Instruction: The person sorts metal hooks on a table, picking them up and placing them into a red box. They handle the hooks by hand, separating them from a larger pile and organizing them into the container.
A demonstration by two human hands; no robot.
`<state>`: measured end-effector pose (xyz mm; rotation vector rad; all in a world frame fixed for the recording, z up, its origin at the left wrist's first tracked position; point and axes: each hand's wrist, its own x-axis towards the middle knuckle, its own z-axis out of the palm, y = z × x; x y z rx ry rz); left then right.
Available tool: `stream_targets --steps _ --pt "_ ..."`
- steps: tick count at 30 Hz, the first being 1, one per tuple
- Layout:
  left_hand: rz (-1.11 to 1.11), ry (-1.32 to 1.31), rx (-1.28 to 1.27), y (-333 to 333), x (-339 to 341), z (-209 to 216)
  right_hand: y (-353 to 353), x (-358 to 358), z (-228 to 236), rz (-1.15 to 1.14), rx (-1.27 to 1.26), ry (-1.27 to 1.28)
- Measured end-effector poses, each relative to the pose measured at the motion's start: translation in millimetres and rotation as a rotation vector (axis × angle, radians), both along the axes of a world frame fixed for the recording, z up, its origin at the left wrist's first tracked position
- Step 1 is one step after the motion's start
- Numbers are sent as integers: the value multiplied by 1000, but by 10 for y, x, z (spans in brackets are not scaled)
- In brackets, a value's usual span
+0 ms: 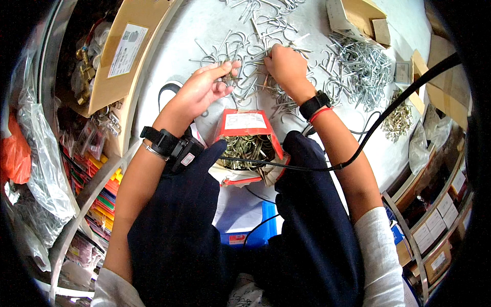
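Note:
My left hand (207,87) is turned palm up with its fingers curled round a few metal hooks (229,79). Just to its right, my right hand (288,69) reaches palm down into loose J-shaped metal hooks (236,45). Its fingers are closed, and whatever is in them is hidden. Nearer to me, between my knees, stands an open red box (280,148) with a white label on its flap. Brass-coloured hooks (248,149) fill it.
A heap of silver hooks (364,71) lies to the right, with a smaller brass-coloured pile (397,122) beyond it. An open cardboard box (378,15) sits at the far right. A black cable (391,110) crosses over my right forearm. Stocked shelves flank both sides.

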<state>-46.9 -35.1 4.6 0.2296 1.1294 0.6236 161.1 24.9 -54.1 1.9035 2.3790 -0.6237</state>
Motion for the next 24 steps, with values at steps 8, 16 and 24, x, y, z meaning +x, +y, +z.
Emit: stream_targets --steps 8,16,24 --pt "12 -20 37 -17 9 -75 -4 -58 75 133 64 -120" --pt "30 -128 103 -28 -8 -164 6 -43 149 230 138 -199" --pt "70 -89 95 -49 -22 -233 -4 116 211 49 49 -145"
